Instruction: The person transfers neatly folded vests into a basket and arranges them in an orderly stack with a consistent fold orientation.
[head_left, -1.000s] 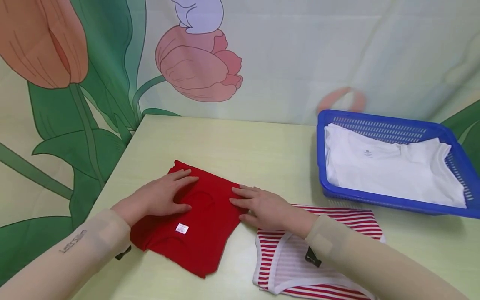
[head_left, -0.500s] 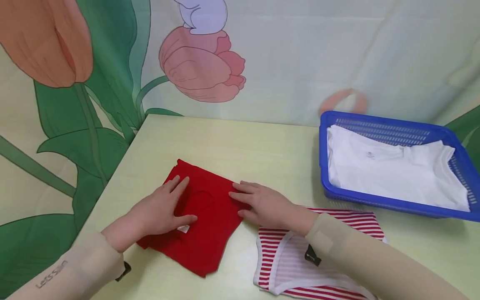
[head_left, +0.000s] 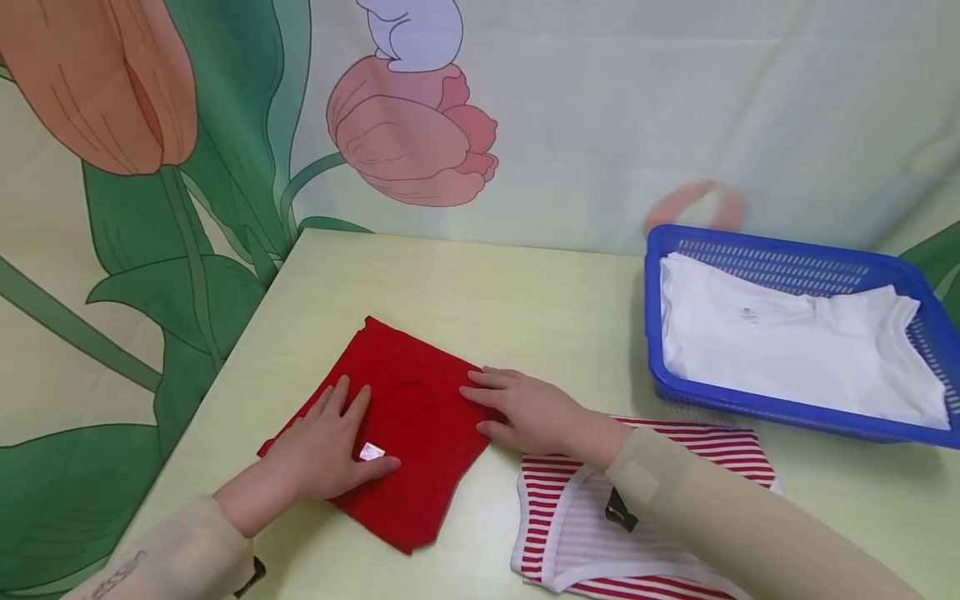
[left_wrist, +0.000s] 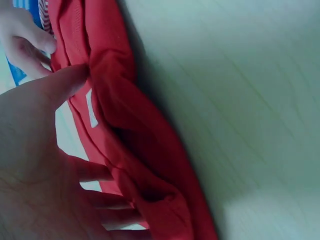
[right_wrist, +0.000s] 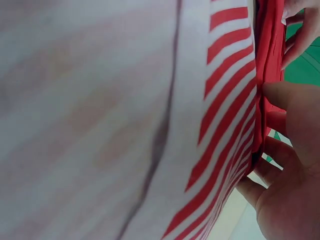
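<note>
A folded red top (head_left: pixel 420 450) with a small white label (head_left: pixel 371 452) lies on the table in the head view. My left hand (head_left: pixel 318 454) rests on its left side, fingers spread, the thumb near the label. At the top's upper right edge, my right hand (head_left: pixel 528 408) touches the cloth with its fingers extended. The left wrist view shows folds in the red top (left_wrist: pixel 112 75) along its near edge, with the left hand (left_wrist: pixel 45 135) over it. In the right wrist view, the right hand (right_wrist: pixel 295 165) meets the red cloth beyond the striped garment.
A red-and-white striped tank top (head_left: pixel 543 517) lies under my right forearm, partly covered by it. A blue plastic basket (head_left: pixel 757 398) stands at the back right, holding folded white garments (head_left: pixel 787 350). Behind the pale table (head_left: pixel 465 283) hangs a cloth with printed tulips.
My left hand has slid toward me along the red top's left side, and that side now lies flatter and straighter. The right hand stays nearly in place. The head view has shifted slightly.
</note>
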